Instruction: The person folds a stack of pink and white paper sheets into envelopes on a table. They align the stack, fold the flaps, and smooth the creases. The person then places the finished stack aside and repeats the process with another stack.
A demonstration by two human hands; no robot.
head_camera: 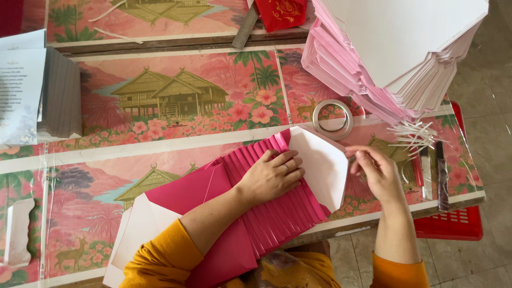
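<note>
My left hand [272, 175] lies flat on a fanned row of bright pink envelopes [277, 210] spread across the table, pressing them down. The top envelope's white inner flap [319, 160] stands open to the right of that hand. My right hand [376, 172] hovers just right of the flap, fingers pinched together at its edge; whether a thin strip sits between the fingertips I cannot tell. A roll of clear tape [333, 118] rests just above the flap.
A tall stack of pink and white envelopes [394, 50] stands at the back right, with loose white strips [413, 134] below it. A pile of printed cards [37, 90] sits at left. The table [160, 149] has a pink patterned cover. A red crate [453, 224] stands beside it.
</note>
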